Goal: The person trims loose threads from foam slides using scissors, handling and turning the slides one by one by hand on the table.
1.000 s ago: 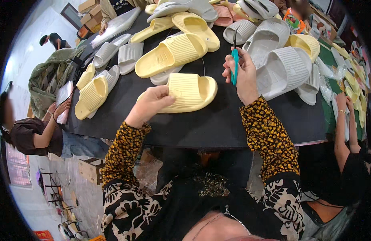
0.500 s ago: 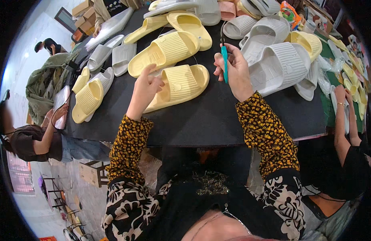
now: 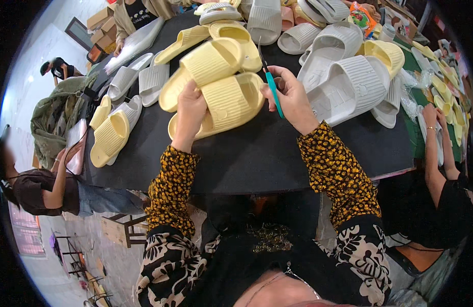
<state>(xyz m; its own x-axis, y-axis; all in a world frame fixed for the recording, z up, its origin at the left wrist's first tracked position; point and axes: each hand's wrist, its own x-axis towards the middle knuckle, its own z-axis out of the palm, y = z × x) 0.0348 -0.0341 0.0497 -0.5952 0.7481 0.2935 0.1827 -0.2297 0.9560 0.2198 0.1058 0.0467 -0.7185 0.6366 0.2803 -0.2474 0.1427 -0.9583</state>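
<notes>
My left hand (image 3: 191,108) grips a pale yellow slide slipper (image 3: 229,101), fingers closed at its near-left side. A second yellow slipper (image 3: 208,61) lies just beyond, pressed against the first. In my right hand (image 3: 293,97) is a pair of scissors (image 3: 273,93) with teal handles. Their dark, slim blades point away from me, beside the toe ends of the yellow slippers. Whether the blades are apart is too small to tell. Large grey slippers (image 3: 360,84) lie to the right of my right hand.
More yellow slippers (image 3: 112,137) and grey ones (image 3: 153,82) lie left on the black table (image 3: 246,163). A pile of slippers covers the far side. Co-workers sit left, right and across; one on the right has hands (image 3: 434,120) on a slipper. A green mat (image 3: 419,128) lies there.
My left hand has closed on the near yellow slipper, and the two yellow slippers have come closer together. The scissors have moved left, toward the slippers.
</notes>
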